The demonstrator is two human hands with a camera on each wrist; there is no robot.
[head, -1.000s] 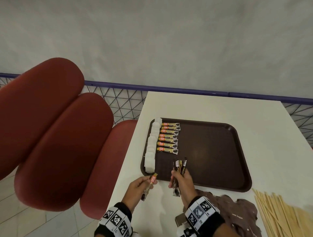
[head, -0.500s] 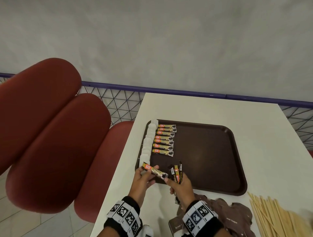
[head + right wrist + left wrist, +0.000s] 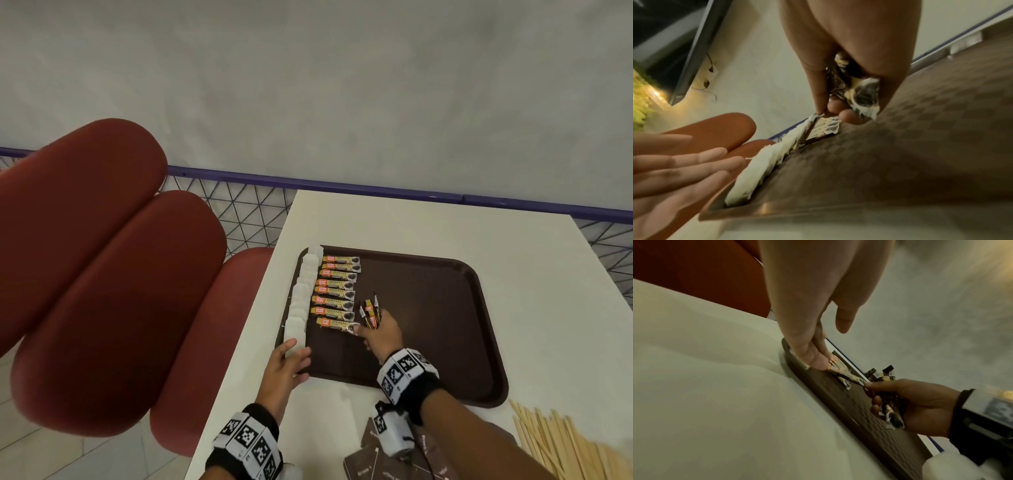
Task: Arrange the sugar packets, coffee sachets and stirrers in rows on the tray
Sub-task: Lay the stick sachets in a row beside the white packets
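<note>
A dark brown tray (image 3: pixel 445 325) holds a column of white sugar packets (image 3: pixel 301 301) along its left rim and a column of coffee sachets (image 3: pixel 337 284) beside it. The nearest sachet (image 3: pixel 334 323) lies at the column's near end. My right hand (image 3: pixel 368 330) grips a bunch of sachets (image 3: pixel 861 92) and its fingertips touch that nearest sachet's right end (image 3: pixel 862 382). My left hand (image 3: pixel 287 359) lies with straight fingers at the tray's near left corner, fingertips against the nearest sugar packet (image 3: pixel 740 191) and holding nothing.
Wooden stirrers (image 3: pixel 565 445) lie in a heap on the white table (image 3: pixel 411 226) at the near right. Brown sugar packets (image 3: pixel 411 462) lie near the front edge under my right forearm. Red seat cushions (image 3: pixel 102 274) stand left of the table, a railing (image 3: pixel 376 192) behind.
My left hand laid its sachet at the near end of the coffee column and let go. My right hand moved forward over the tray with its bunch and touched that sachet's end.
</note>
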